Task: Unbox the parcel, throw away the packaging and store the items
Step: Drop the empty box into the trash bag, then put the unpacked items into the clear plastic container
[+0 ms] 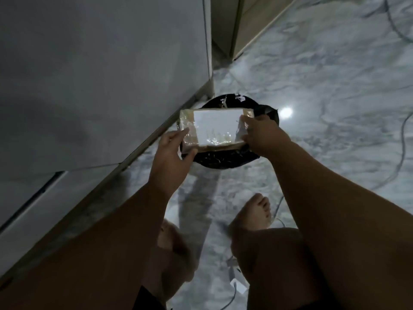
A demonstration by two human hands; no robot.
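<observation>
A small brown cardboard parcel (214, 128) with a white label and shiny clear tape is held flat between both hands. My left hand (171, 156) grips its near-left corner, thumb on top. My right hand (262, 136) holds its right end. Directly beneath the parcel sits a round black bin (223, 161) lined with a dark bag, with scraps of torn tape and paper (225, 100) lying at its far rim. The parcel hovers over the bin's opening.
A grey cabinet or appliance wall (100, 70) rises on the left, its base running diagonally. Marble-patterned floor (324, 86) spreads to the right. My bare feet (254, 214) stand below. Thin cables and a white plug (238, 286) lie on the floor near my right foot.
</observation>
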